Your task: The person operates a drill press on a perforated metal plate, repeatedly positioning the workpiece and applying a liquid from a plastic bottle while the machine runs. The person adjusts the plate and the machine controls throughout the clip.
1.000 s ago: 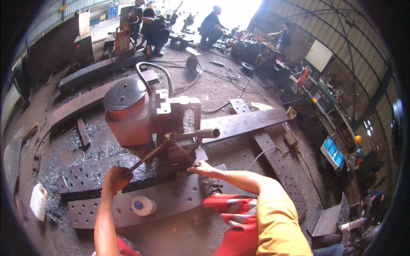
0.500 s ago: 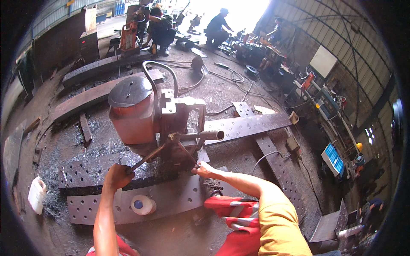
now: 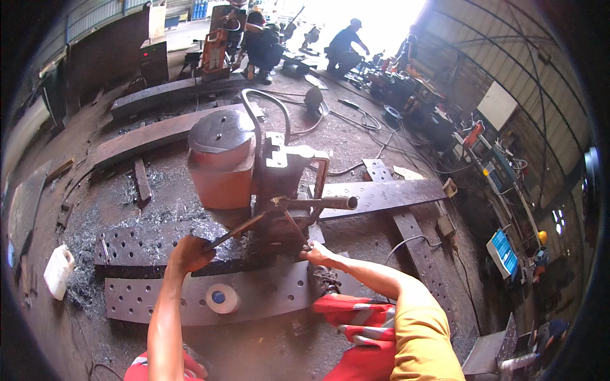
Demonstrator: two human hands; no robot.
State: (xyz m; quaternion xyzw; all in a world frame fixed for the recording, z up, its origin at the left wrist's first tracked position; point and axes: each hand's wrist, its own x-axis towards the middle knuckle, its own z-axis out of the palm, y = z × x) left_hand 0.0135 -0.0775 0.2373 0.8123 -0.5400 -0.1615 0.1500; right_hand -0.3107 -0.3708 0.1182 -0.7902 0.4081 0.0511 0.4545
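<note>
A magnetic drill press (image 3: 222, 181) with an orange-red motor body and dark round top stands in front of me on a drilled steel plate (image 3: 143, 247). Its feed handle has three spokes. My left hand (image 3: 192, 254) is closed around the left spoke (image 3: 241, 227), near its end. The thin lower-right spoke (image 3: 294, 227) has its tip in the fingers of my right hand (image 3: 316, 253). A third spoke carries a thick tube (image 3: 333, 202) pointing right, untouched. The drill's cutting end is hidden behind the handle and my left hand.
On the near holed plate (image 3: 267, 286) stands a translucent bottle (image 3: 222, 298) with a blue cap. Metal shavings (image 3: 82, 286) surround a white jug (image 3: 59, 272) at left. Cables (image 3: 365, 120) cross the floor beyond. Two people crouch farther back. More drilled plates (image 3: 381, 195) lie right.
The whole scene has shifted rightward in the picture as my view turned slightly left. Both hands keep their hold on the same spokes, whose angle looks nearly unchanged.
</note>
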